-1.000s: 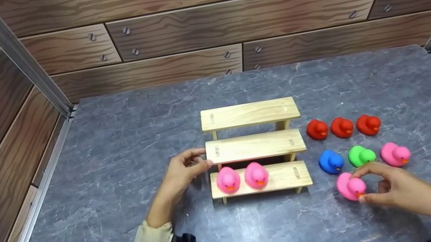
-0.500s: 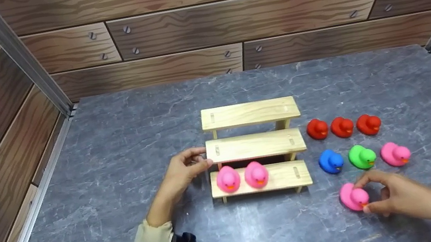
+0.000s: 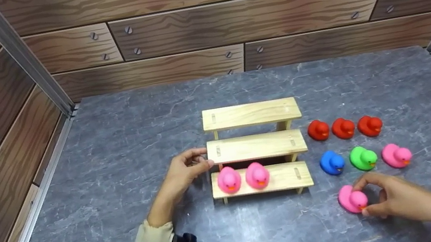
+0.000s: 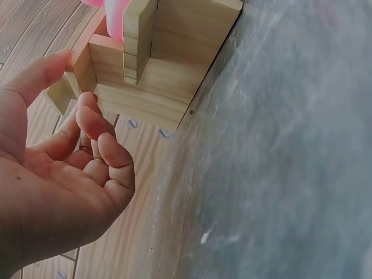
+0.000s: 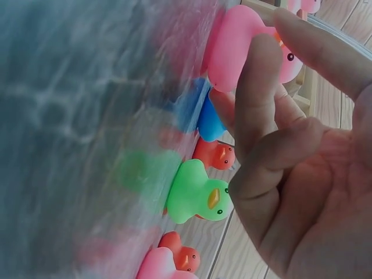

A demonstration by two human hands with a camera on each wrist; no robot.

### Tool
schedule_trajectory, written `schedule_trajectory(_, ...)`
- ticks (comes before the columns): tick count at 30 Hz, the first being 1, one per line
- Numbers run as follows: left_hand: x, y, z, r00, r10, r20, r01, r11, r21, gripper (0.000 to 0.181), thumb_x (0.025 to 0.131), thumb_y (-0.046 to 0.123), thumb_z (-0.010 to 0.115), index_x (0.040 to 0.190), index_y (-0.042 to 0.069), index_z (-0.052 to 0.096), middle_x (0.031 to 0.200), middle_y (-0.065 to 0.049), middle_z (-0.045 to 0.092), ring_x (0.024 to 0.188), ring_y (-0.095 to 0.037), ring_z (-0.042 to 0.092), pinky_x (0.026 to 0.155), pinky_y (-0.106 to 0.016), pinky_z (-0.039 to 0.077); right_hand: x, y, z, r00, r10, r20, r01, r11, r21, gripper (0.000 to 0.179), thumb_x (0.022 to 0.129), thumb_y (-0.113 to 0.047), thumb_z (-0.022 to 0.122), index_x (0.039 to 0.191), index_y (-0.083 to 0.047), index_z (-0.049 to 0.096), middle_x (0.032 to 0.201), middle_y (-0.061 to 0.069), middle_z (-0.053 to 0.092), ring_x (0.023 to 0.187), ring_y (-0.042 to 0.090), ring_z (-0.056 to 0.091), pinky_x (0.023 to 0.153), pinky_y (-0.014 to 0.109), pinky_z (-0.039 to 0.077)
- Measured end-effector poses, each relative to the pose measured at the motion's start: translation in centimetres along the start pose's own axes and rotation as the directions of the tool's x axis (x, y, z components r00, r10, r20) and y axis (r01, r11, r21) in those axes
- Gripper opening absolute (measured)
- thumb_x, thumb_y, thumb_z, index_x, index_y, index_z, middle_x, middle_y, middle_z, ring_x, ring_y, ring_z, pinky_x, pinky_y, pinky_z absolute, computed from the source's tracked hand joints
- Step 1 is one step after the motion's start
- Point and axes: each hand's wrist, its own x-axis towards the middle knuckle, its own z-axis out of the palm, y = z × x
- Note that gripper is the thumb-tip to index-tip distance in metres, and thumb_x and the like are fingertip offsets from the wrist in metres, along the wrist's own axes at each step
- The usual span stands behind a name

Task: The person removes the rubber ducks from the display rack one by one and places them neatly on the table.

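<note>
Grey marble-look tabletop (image 3: 124, 153) sits boxed by wood-grain panel walls (image 3: 183, 30).

Staged tabletop booth: grey marble-look table (image 3: 124, 153), printed wood-plank walls (image 3: 183, 30).

The right hand (image 3: 390, 197) now sits lower and nearer the person than a second ago, and the pink duck (image 3: 352, 199) pinched in its fingertips travels with it, away from the green duck (image 3: 362, 157) above the knuckles.
</note>
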Motion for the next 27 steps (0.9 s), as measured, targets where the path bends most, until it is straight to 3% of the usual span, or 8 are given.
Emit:
schedule_trajectory(9,0.1,-0.1,0.0,1.000,0.002,0.013,-0.002,1.000,-0.003,0.044,0.079,0.005,0.072,0.119,-0.009,0.059,0.079,0.002,0.056,0.068,-0.008,0.046,0.055,-0.019,0.036,-0.2,0.2,0.4,0.996,-0.066,-0.058,0.061,0.995,-0.083,0.047,0.075,-0.028,0.081,0.111,-0.007,0.061,0.087,-0.001,0.062,0.054,0.000,0.045,0.049,0.022,0.042)
schedule_trajectory(14,0.0,0.0,0.0,1.000,0.003,0.008,-0.003,1.000,-0.004,0.044,0.079,0.005,0.072,0.119,-0.009,0.059,0.079,0.002,0.056,0.068,-0.008,0.047,0.055,-0.020,0.037,-0.3,0.2,0.1,0.995,-0.096,-0.041,0.092,0.993,-0.076,0.047,0.076,-0.025,0.080,0.114,-0.006,0.060,0.092,-0.001,0.063,0.053,-0.001,0.044,0.049,0.022,0.042)
schedule_trajectory(17,0.0,-0.1,0.0,1.000,0.001,0.010,-0.001,1.000,-0.005,0.044,0.078,0.005,0.072,0.119,-0.009,0.059,0.080,0.002,0.057,0.070,-0.008,0.048,0.056,-0.019,0.038,-0.7,0.2,-0.3,0.989,-0.141,-0.047,0.138,0.988,-0.062,0.046,0.078,-0.020,0.079,0.117,-0.006,0.059,0.089,-0.008,0.062,0.053,-0.001,0.044,0.047,0.022,0.041)
schedule_trajectory(20,-0.1,-0.1,0.0,1.000,0.001,0.012,-0.001,1.000,-0.009,0.045,0.078,0.004,0.071,0.119,-0.009,0.059,0.081,0.002,0.057,0.072,-0.009,0.049,0.058,-0.018,0.039,-1.1,0.1,-0.7,0.979,-0.191,-0.072,0.189,0.981,-0.042,0.048,0.079,-0.017,0.078,0.121,-0.003,0.057,0.100,-0.023,0.058,0.054,0.000,0.046,0.047,0.023,0.042)
schedule_trajectory(24,-0.2,-0.1,0.0,1.000,0.001,0.010,-0.001,1.000,-0.009,0.045,0.078,0.004,0.071,0.119,-0.009,0.058,0.081,0.002,0.057,0.072,-0.009,0.049,0.058,-0.018,0.039,-1.3,-0.3,-1.2,0.978,-0.191,-0.085,0.192,0.981,0.005,0.052,0.082,-0.018,0.075,0.126,-0.001,0.053,0.113,-0.039,0.047,0.057,0.003,0.049,0.048,0.024,0.044)
schedule_trajectory(27,-0.1,0.0,0.0,1.000,0.001,0.012,-0.001,1.000,-0.002,0.045,0.078,0.004,0.071,0.120,-0.009,0.058,0.081,0.002,0.057,0.071,-0.009,0.049,0.057,-0.019,0.039,-1.4,-0.9,-1.4,0.983,-0.166,-0.073,0.168,0.985,0.029,0.053,0.084,-0.020,0.074,0.128,0.000,0.052,0.114,-0.033,0.050,0.058,0.005,0.050,0.050,0.025,0.044)
